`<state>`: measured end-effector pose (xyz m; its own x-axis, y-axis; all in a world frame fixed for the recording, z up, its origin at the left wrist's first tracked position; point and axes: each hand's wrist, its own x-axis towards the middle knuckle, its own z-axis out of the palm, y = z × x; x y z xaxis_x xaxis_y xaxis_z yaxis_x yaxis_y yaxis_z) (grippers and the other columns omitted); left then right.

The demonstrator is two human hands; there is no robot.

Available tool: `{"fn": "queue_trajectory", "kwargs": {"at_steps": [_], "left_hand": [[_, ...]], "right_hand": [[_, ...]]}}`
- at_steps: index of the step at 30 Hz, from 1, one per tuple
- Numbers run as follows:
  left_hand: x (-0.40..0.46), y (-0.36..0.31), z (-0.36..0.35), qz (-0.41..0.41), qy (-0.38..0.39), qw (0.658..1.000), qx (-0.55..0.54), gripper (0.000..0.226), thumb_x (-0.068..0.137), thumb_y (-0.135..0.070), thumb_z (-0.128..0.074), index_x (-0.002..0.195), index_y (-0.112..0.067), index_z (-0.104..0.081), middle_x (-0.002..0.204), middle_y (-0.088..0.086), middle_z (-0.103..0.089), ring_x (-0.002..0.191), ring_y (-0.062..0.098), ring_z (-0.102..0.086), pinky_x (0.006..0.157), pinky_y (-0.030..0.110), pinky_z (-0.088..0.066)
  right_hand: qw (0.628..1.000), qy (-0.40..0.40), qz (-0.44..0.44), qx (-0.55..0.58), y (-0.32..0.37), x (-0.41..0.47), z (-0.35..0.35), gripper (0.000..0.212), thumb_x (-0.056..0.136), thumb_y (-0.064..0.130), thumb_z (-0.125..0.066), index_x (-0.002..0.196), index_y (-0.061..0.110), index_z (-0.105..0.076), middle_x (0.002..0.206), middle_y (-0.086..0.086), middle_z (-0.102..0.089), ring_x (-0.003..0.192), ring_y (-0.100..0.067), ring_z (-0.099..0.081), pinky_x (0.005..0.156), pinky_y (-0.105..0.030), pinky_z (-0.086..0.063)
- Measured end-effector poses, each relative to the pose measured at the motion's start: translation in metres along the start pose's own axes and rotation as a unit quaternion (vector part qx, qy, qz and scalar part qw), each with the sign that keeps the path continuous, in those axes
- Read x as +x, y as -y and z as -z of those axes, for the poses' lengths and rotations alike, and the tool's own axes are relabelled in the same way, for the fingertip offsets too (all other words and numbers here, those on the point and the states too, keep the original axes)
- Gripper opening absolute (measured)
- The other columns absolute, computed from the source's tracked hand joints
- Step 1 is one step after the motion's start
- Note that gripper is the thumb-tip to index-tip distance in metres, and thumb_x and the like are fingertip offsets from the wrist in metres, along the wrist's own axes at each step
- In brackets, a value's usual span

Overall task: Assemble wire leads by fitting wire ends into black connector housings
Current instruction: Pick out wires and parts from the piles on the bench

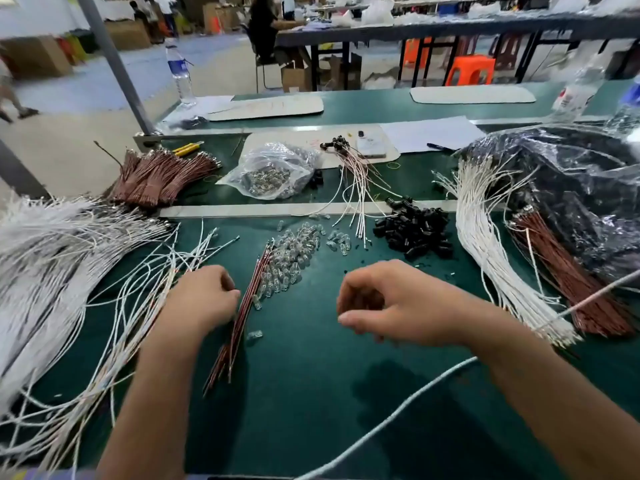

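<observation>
Green desk [311,393] in workshop, cluttered. Black housings [415,232] piled right of centre, clear caps [294,258] heaped just left of them. Loose white wires [131,289] spread at left, brown wires [239,317] lying beside left hand [204,299]. Left grip curled over wire ends; contents hidden, couldn't tell. Right hand [381,303] hovered above desk, fingers loosely curled, nothing visibly held. White bundle [495,258] at right, well apart from housings.
</observation>
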<state>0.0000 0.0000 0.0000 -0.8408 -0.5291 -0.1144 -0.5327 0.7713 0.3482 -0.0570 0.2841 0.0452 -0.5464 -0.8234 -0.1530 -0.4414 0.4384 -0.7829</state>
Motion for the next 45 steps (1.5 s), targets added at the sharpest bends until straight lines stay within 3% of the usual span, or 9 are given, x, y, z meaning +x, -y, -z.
{"fn": "queue_trajectory", "kwargs": {"at_steps": [2, 5, 9, 13, 18, 26, 33, 39, 45], "left_hand": [[0.005, -0.001, -0.009, 0.011, -0.007, 1.000, -0.008, 0.012, 0.087, -0.026, -0.074, 0.083, -0.024, -0.062, 0.095, 0.004, -0.071, 0.090, 0.027, -0.067, 0.088, 0.035, -0.054], [0.010, -0.012, -0.023, -0.019, -0.036, 0.999, 0.011, 0.009, 0.081, -0.019, -0.071, 0.084, -0.022, -0.062, 0.094, 0.004, -0.069, 0.092, 0.027, -0.063, 0.081, 0.033, -0.049], [0.022, -0.031, -0.034, -0.057, -0.050, 0.997, -0.009, 0.008, 0.082, -0.017, -0.063, 0.090, -0.016, -0.061, 0.092, 0.006, -0.065, 0.089, 0.030, -0.061, 0.074, 0.036, -0.046], [0.032, -0.055, -0.036, -0.048, -0.040, 0.998, -0.031, 0.014, 0.079, -0.011, -0.060, 0.093, -0.012, -0.064, 0.091, 0.008, -0.065, 0.085, 0.031, -0.060, 0.068, 0.032, -0.045], [0.040, -0.072, -0.026, -0.026, -0.026, 0.999, -0.018, 0.017, 0.076, -0.013, -0.064, 0.093, -0.018, -0.063, 0.095, 0.006, -0.066, 0.090, 0.031, -0.062, 0.072, 0.032, -0.045], [0.043, -0.076, -0.044, -0.205, -0.255, 0.921, -0.210, 0.014, 0.086, -0.015, -0.075, 0.091, -0.013, -0.063, 0.083, -0.001, -0.065, 0.074, 0.016, -0.060, 0.071, 0.035, -0.053], [0.048, -0.071, -0.059, -0.188, -0.249, 0.893, -0.326, 0.009, 0.085, -0.021, -0.074, 0.083, -0.019, -0.065, 0.072, -0.010, -0.065, 0.067, 0.010, -0.062, 0.062, 0.022, -0.051], [0.041, -0.081, -0.066, -0.228, -0.205, 0.894, -0.327, 0.009, 0.085, -0.019, -0.073, 0.082, -0.019, -0.065, 0.071, -0.008, -0.065, 0.064, 0.016, -0.060, 0.062, 0.032, -0.052], [0.035, -0.085, -0.062, -0.260, -0.179, 0.875, -0.366, 0.012, 0.091, -0.022, -0.074, 0.083, -0.014, -0.071, 0.070, -0.006, -0.068, 0.063, 0.013, -0.063, 0.061, 0.028, -0.053]], "right_hand": [[0.990, -0.038, 0.034, -0.133, 0.005, 0.040, -0.015, 0.003, 0.093, 0.019, -0.075, 0.092, 0.017, -0.073, 0.074, 0.008, -0.068, 0.064, -0.003, -0.062, 0.065, -0.017, -0.049], [0.969, -0.116, 0.026, -0.215, -0.010, 0.088, -0.031, 0.003, 0.091, 0.014, -0.071, 0.089, 0.013, -0.073, 0.083, 0.000, -0.072, 0.080, -0.016, -0.069, 0.076, -0.028, -0.054], [0.880, -0.356, -0.095, -0.301, -0.050, 0.090, -0.011, 0.009, 0.092, 0.021, -0.070, 0.095, 0.013, -0.068, 0.099, -0.009, -0.066, 0.084, -0.033, -0.068, 0.071, -0.036, -0.054], [0.812, -0.424, -0.210, -0.342, -0.082, 0.073, 0.005, 0.024, 0.094, 0.017, -0.072, 0.113, 0.009, -0.061, 0.115, -0.015, -0.050, 0.079, -0.038, -0.065, 0.063, -0.038, -0.046], [0.813, -0.420, -0.203, -0.348, -0.095, 0.075, 0.004, 0.017, 0.099, 0.014, -0.067, 0.114, 0.007, -0.062, 0.122, -0.011, -0.050, 0.090, -0.033, -0.063, 0.068, -0.040, -0.051], [0.813, -0.431, -0.182, -0.346, -0.101, 0.076, 0.004, 0.021, 0.094, 0.011, -0.066, 0.114, 0.007, -0.062, 0.113, -0.011, -0.056, 0.092, -0.032, -0.062, 0.068, -0.037, -0.048], [0.807, -0.463, -0.187, -0.314, -0.099, 0.075, 0.002, 0.024, 0.094, 0.021, -0.075, 0.107, 0.005, -0.064, 0.110, -0.014, -0.057, 0.090, -0.035, -0.063, 0.070, -0.036, -0.044], [0.817, -0.451, -0.197, -0.302, -0.102, 0.077, 0.005, 0.021, 0.097, 0.023, -0.072, 0.109, 0.005, -0.069, 0.111, -0.012, -0.054, 0.094, -0.033, -0.058, 0.072, -0.034, -0.040], [0.848, -0.467, 0.055, -0.243, -0.091, 0.077, 0.004, 0.013, 0.096, 0.013, -0.072, 0.104, 0.004, -0.069, 0.102, -0.012, -0.063, 0.091, -0.026, -0.059, 0.081, -0.031, -0.046]]}}
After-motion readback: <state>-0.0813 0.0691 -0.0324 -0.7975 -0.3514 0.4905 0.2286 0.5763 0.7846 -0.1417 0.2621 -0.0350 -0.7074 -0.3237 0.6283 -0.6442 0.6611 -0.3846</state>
